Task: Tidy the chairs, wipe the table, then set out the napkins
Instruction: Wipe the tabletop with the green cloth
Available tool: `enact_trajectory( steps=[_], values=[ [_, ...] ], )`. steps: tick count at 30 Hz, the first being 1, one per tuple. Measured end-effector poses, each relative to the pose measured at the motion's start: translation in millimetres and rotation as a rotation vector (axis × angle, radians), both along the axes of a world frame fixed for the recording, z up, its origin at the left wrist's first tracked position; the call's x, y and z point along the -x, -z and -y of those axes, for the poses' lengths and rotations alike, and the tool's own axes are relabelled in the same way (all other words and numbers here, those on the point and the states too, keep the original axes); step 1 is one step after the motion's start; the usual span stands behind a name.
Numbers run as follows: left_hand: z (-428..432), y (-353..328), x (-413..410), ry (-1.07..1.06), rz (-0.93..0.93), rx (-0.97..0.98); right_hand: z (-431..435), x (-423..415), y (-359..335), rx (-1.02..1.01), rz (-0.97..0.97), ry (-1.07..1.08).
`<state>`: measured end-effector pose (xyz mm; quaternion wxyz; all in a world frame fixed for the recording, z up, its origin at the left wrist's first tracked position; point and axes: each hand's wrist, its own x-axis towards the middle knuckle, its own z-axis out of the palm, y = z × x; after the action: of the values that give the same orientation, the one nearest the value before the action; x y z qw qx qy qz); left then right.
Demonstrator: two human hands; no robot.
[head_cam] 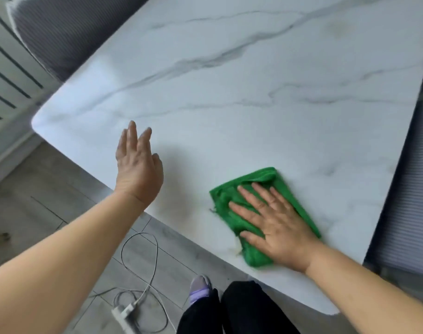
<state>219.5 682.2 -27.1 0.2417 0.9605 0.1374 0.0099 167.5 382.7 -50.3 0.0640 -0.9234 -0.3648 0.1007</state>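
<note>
A white marble-patterned table fills most of the head view. A folded green cloth lies flat near the table's front edge. My right hand presses down on the cloth with the fingers spread flat. My left hand hovers above the front-left part of the table, open, fingers apart and holding nothing. No napkins are in view.
A grey ribbed chair stands at the table's far left side. Another grey chair sits against the right edge. On the tiled floor lie a white power strip and looping cables. My legs and a slipper are below.
</note>
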Motion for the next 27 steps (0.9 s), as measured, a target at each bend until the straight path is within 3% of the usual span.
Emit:
enact_trajectory(
  steps=[4, 6, 8, 10, 14, 19, 27],
  values=[
    [23.6, 3.7, 44.2, -0.111, -0.042, 0.016, 47.5, -96.1, -5.2, 0.065, 0.035, 0.595],
    [39.3, 4.1, 60.0, -0.190, -0.047, 0.022, 19.4, -123.0, -3.0, 0.080, 0.016, 0.706],
    [54.3, 2.8, 70.2, -0.270, -0.026, 0.045, -20.8, -111.3, 4.0, 0.075, 0.018, 0.503],
    [73.5, -0.4, 75.9, -0.359, -0.005, 0.071, -45.1, -65.6, 9.3, 0.066, 0.006, 0.138],
    [131.3, -7.4, 82.4, -0.497, -0.009, 0.111, -5.5, 14.4, 6.4, 0.045, -0.077, -0.334],
    [198.8, -10.0, 88.6, -0.529, -0.022, 0.125, 82.7, 36.5, 1.0, 0.070, -0.127, -0.517],
    [248.9, -2.8, 102.5, -0.581, -0.117, 0.027, 143.2, 27.7, -13.4, 0.222, -0.140, -0.660]
  ],
)
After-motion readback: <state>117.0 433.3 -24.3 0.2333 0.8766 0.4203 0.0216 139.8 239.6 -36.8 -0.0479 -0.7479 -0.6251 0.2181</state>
